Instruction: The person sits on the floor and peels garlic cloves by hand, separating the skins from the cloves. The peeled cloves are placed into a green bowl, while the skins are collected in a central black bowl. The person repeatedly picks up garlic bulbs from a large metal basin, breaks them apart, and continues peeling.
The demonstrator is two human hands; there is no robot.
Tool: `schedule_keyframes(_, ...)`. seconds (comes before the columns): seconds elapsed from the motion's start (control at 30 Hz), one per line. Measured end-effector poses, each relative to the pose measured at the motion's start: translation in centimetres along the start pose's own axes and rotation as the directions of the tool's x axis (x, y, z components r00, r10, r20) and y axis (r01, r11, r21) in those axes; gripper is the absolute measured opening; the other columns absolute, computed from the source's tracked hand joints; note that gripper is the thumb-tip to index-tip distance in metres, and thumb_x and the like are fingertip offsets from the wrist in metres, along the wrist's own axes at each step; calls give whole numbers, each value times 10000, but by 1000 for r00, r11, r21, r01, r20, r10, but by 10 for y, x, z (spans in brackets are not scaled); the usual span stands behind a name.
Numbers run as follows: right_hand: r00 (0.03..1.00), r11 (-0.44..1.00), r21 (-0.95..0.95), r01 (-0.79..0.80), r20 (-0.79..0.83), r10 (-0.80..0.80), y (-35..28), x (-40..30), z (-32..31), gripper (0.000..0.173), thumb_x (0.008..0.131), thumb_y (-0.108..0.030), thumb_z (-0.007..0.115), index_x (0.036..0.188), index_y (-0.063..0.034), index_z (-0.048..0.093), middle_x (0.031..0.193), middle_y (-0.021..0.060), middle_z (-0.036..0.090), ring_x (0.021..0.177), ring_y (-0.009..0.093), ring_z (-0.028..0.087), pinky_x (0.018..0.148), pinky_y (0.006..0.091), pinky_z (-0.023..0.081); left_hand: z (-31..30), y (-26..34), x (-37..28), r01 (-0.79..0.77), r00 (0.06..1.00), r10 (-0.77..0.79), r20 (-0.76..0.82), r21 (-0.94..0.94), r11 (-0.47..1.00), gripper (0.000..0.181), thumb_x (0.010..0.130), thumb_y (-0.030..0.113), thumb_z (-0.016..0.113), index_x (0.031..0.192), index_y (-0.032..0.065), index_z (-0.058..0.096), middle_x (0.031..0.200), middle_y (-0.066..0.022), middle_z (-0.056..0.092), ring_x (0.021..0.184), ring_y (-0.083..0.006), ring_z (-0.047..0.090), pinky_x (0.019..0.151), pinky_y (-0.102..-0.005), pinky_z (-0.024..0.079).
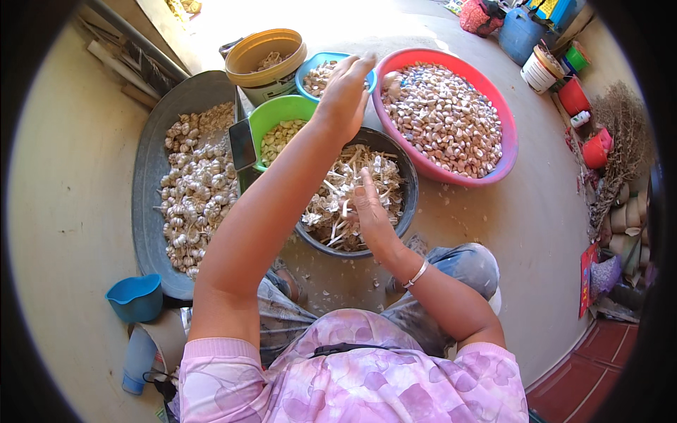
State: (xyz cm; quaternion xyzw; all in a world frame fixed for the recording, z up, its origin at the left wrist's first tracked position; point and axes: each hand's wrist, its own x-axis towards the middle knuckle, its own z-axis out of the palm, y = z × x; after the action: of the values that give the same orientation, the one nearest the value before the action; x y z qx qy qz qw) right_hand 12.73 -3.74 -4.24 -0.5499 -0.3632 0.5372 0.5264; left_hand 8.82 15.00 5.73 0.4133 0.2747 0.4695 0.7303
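Observation:
My left hand (344, 98) is raised over the light blue bowl (304, 84) of garlic cloves, its fingers stretched out towards the pink basin (510, 124). No object shows in it, though its palm is partly hidden. Blurred pale pieces are at the basin's left rim. My right hand (373, 217) is above the dark round tub (412, 198) of dry garlic stalks and skins (389, 174), fingers extended; its far fingers blur against the stalks. Garlic cloves (444, 121) fill the pink basin. Peeled cloves (280, 140) lie in the green bowl (275, 108).
Whole garlic bulbs (198, 195) lie in the large grey tub (151, 227) at left. A smartphone (243, 144) stands by the green bowl, a yellowish bucket (264, 79) behind it. A blue plastic scoop (135, 299) is lower left. Buckets and dried plants (616, 137) line the right wall.

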Motion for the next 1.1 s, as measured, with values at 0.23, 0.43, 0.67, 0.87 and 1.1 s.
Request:
schedule_keyframes(0.23, 983, 976, -140, 169, 101, -156, -4, -9, 4, 523, 991, -157, 547, 1447, 22, 363, 1386, 196, 463, 1187, 230, 570, 973, 326, 471, -131, 69, -59, -108, 991, 60, 122, 431, 896, 302, 969, 175, 591, 1207, -8, 624, 1168, -87, 655, 1111, -156, 600, 997, -281, 460)
schedule_keyframes(0.43, 971, 995, -83, -49, 230, 67, -7, -24, 20, 455, 1007, -141, 515, 1428, -1, 412, 1366, 138, 496, 1197, 199, 555, 968, 303, 470, -429, 64, -197, 295, 687, 98, -720, 400, 867, 228, 962, 158, 559, 1137, 47, 654, 1055, -64, 680, 945, -148, 642, 777, -281, 518)
schedule_keyframes(0.67, 959, 985, -134, -104, 249, 135, -3, -13, 40, 330, 1026, -159, 489, 1323, -26, 548, 1175, 62, 622, 978, 109, 620, 806, 232, 492, -560, 6, -325, 691, 547, 13, -837, 460, 557, 248, 931, 123, 525, 1077, 14, 694, 924, -80, 686, 827, -139, 625, 681, -284, 503)
schedule_keyframes(0.87, 958, 978, -136, -158, 217, 185, 4, -7, 46, 312, 1032, -167, 482, 1299, -29, 566, 1095, 44, 652, 940, 89, 612, 794, 227, 492, -558, -61, -320, 619, 771, -125, -625, 781, -88, 327, 865, 221, 539, 1072, 51, 726, 1050, -195, 703, 1004, -323, 659, 910, -377, 494)
schedule_keyframes(1.1, 960, 976, -132, -174, 196, 198, 8, 2, 45, 311, 1036, -172, 477, 1292, -16, 562, 1062, 44, 658, 909, 84, 603, 780, 227, 495, -568, -134, -306, 646, 707, -345, -617, 763, -41, 391, 877, 241, 568, 1219, 70, 650, 1191, -200, 652, 1100, -345, 626, 966, -387, 479)
